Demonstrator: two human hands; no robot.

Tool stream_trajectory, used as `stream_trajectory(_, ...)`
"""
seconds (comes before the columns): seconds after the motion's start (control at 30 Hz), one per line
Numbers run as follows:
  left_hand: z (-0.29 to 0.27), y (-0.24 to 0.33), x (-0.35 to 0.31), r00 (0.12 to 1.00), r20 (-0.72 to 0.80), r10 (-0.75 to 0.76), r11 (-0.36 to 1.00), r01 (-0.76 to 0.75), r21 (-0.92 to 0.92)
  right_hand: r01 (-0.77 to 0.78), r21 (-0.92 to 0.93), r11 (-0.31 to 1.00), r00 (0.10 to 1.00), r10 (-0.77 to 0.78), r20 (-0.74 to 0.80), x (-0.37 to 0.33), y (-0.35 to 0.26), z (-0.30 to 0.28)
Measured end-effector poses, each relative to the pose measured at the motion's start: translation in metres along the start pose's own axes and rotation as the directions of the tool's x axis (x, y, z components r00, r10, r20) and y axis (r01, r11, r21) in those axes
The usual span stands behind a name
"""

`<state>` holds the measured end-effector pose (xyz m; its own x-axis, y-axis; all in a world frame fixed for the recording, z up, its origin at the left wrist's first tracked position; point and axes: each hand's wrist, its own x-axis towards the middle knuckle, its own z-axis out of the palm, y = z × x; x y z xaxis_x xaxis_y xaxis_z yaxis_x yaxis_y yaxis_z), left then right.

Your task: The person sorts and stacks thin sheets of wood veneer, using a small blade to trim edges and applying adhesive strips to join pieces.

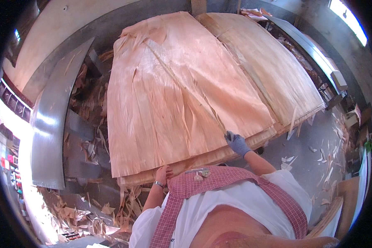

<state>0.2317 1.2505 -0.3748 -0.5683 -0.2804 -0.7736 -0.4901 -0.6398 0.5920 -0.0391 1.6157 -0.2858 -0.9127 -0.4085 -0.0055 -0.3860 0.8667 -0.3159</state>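
Note:
A tall stack of thin, pale wood veneer sheets (182, 95) lies in front of me, the top sheet split and torn lengthwise. My right hand (237, 143), in a grey glove, pinches the near edge of the top sheet by a long split. My left hand (163, 173) is bare, wears a wrist bracelet, and rests against the front edge of the stack, fingers curled onto the layered sheets. A second veneer pile (268, 70) lies beside the first on the right.
A curved metal guard (49, 124) runs along the left. Veneer scraps (99, 206) litter the floor at the lower left, with more on the grey floor (318, 144) at right. A metal rail (314, 49) lines the far right. Another wood stack (339, 206) stands at lower right.

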Motion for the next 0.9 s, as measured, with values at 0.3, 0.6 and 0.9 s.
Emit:
stream_trajectory(0.3, 0.015, 0.021, 0.02, 0.999, 0.047, -0.007, 0.994, 0.002, 0.107, 0.226, 0.039, 0.973, 0.974, -0.226, -0.009, -0.054, -0.041, 0.009)
stream_trajectory(0.6, 0.033, 0.037, 0.019, 0.998, 0.049, 0.025, 0.992, -0.031, 0.12, 0.159, 0.101, 0.982, 0.986, -0.163, 0.034, -0.035, -0.068, -0.022)
stream_trajectory(0.9, 0.029, 0.026, 0.015, 0.997, 0.059, 0.046, 0.989, -0.054, 0.137, 0.157, 0.025, 0.987, 0.987, -0.158, 0.028, -0.021, -0.081, -0.027)
